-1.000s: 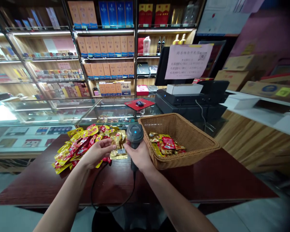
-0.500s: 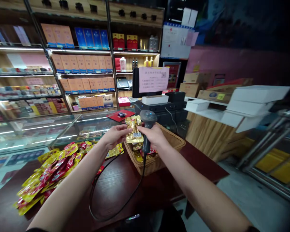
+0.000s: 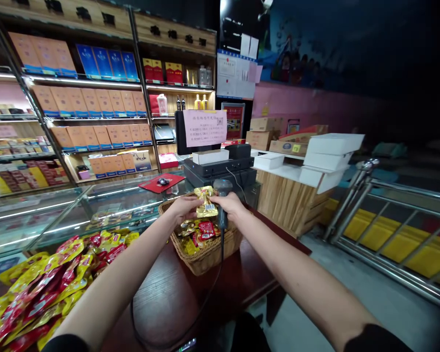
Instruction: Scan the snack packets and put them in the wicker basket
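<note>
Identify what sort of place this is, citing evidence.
Probably a shop: orange boxes line the shelves, a glass display case stands nearby, and the right hand holds a handheld scanner.

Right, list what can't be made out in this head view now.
In the head view:
- Right hand: most of its fingers are hidden by the hand itself and the scanner.
- Barcode on the gold packet: too small to read.
- Basket: its far right part is hidden by the right hand and scanner.
- Pile: cut off by the left edge, partly covered by the left arm.
</note>
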Demonstrator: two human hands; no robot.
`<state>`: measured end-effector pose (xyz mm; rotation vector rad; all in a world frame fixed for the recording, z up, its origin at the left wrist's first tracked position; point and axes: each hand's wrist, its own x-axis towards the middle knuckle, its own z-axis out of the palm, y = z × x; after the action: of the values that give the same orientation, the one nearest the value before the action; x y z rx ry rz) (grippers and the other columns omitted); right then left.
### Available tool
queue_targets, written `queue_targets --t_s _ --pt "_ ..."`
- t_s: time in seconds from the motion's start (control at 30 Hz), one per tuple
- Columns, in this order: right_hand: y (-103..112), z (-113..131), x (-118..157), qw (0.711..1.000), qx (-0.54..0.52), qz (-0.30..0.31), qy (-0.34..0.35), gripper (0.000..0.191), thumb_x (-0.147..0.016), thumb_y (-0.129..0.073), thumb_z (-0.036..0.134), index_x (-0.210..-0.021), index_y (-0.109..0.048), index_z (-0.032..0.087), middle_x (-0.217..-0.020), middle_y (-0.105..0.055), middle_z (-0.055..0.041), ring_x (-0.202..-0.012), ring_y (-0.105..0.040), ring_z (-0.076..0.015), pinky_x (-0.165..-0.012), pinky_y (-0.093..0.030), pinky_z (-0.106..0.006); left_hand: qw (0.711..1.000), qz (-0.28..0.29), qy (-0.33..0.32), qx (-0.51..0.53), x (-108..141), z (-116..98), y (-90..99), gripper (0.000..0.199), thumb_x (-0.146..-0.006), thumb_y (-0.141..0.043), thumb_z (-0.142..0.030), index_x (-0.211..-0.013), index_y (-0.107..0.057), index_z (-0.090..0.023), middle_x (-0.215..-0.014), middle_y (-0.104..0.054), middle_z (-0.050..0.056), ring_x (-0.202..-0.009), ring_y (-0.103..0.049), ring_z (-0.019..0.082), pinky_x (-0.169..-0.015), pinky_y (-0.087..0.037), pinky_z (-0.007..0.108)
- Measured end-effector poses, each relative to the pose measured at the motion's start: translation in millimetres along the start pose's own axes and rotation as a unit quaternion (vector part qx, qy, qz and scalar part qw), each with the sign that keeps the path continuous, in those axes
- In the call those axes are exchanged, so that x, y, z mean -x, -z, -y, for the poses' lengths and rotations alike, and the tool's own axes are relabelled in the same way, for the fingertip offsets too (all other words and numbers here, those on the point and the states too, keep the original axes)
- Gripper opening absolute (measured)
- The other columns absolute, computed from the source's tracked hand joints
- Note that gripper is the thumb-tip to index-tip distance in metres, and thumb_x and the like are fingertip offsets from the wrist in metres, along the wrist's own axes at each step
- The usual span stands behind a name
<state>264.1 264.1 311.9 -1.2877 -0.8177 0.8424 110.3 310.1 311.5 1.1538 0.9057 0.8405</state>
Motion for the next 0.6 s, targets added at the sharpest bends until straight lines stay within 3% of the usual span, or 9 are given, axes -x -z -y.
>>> queue_targets --t_s 0.3,0.6 --pt "0.7 7.5 -1.7 0.999 0.033 -0.034 0.019 0.020 -0.051 -0.080 0.012 -0.061 -0.063 0.014 -0.055 -0.062 0.0018 -0.056 -0.058 -0.0134 -0.058 -0.045 -0.025 0.997 -0.067 -0.032 -0.019 -1.6 -7.0 18.1 0.050 -0.047 -0.093 -0.023 -0.091 -0.073 -0.012 -0.087 -0.073 0.009 -0.068 -0.066 0.013 -0.065 -0.052 0.026" --pt "-14.7 17.7 15.6 1.000 0.006 0.007 0.003 0.023 -0.053 -0.079 0.010 -0.062 -0.059 0.016 -0.060 -0.063 0.0020 -0.050 -0.052 -0.0095 -0.049 -0.043 -0.022 0.997 -0.055 -0.046 -0.023 12.6 -13.3 26.3 0.045 -0.049 -0.091 -0.026 -0.089 -0.075 -0.012 -0.083 -0.073 0.009 -0.069 -0.066 0.014 -0.066 -0.053 0.026"
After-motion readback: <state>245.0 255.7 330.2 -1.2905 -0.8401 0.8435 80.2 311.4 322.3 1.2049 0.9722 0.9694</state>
